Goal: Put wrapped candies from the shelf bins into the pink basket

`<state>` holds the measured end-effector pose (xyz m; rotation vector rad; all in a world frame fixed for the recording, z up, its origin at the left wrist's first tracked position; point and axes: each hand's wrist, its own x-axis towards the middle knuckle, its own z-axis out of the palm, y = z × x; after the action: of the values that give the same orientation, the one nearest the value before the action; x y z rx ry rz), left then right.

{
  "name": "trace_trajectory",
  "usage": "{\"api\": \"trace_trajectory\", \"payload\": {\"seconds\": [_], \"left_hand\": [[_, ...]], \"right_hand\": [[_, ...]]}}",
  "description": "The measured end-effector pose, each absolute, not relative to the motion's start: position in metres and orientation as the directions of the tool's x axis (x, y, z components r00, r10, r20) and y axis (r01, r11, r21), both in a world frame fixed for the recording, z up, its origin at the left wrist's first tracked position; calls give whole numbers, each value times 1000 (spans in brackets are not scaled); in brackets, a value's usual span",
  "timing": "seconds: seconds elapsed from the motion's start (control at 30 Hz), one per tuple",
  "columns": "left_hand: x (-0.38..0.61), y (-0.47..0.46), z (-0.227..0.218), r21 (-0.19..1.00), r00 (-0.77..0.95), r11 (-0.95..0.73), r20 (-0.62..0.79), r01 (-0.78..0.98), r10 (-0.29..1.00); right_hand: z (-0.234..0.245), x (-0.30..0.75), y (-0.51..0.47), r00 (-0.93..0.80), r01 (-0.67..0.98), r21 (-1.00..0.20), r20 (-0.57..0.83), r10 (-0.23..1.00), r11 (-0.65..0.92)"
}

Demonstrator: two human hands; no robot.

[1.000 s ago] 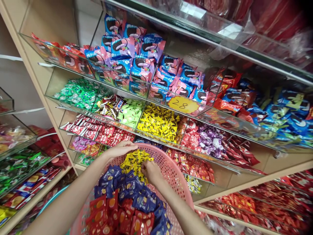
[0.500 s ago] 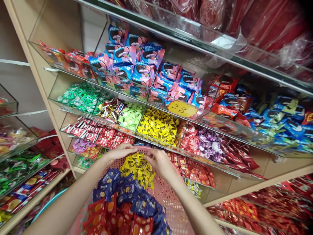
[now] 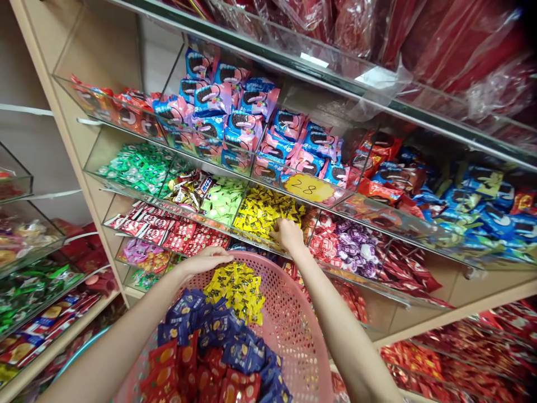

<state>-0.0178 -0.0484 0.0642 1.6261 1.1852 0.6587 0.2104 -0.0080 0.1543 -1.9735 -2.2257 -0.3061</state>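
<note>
My left hand [image 3: 208, 259] is closed on the far rim of a pink perforated plastic basket [image 3: 300, 313]. Inside lie a heap of yellow wrapped candies [image 3: 235, 291], several dark blue packets [image 3: 235, 336] and red packets [image 3: 168, 366] nearest me. Over the front edge of a shelf compartment, my right hand [image 3: 288, 235] reaches into more yellow wrapped candies [image 3: 266, 212]. Its fingers are curled down against them; whether any candy is between them is hidden.
Clear shelf walls divide the sweets: green candies [image 3: 138, 168] at left, purple-and-white ones [image 3: 356, 246] at right. Blue-and-pink cookie packs [image 3: 243, 120] fill the tier above, behind a yellow "28" tag [image 3: 309, 187]. A blue-green rim [image 3: 79, 355] shows at lower left.
My right hand has moved from above the basket's yellow candies, up and to the right, into the shelf compartment of yellow candies. My left hand stays on the rim.
</note>
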Motion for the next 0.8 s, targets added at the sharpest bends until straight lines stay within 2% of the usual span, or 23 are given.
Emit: {"api": "trace_trajectory", "payload": {"seconds": [0.27,0.43,0.5,0.6,0.7,0.8], "left_hand": [[-17,-52,71,918,384,-71,-93,391,919],[-16,-54,74,923,389,-71,-89,379,917],[-15,-55,75,924,384,-59,-98,377,918],[-14,-57,78,930,382,-38,-112,364,918],[-13,-59,82,947,395,-18,-116,321,911],[-13,-60,82,949,401,-2,-132,316,906]], "right_hand": [[155,211,-17,-158,985,117,354,922,124],[167,216,-33,-117,993,31,419,900,115],[171,216,-48,-121,982,-69,484,867,176],[164,210,-73,-171,878,-302,526,833,371],[135,199,-88,-285,667,-573,394,874,476],[96,188,-89,-357,511,-771,211,910,380]]}}
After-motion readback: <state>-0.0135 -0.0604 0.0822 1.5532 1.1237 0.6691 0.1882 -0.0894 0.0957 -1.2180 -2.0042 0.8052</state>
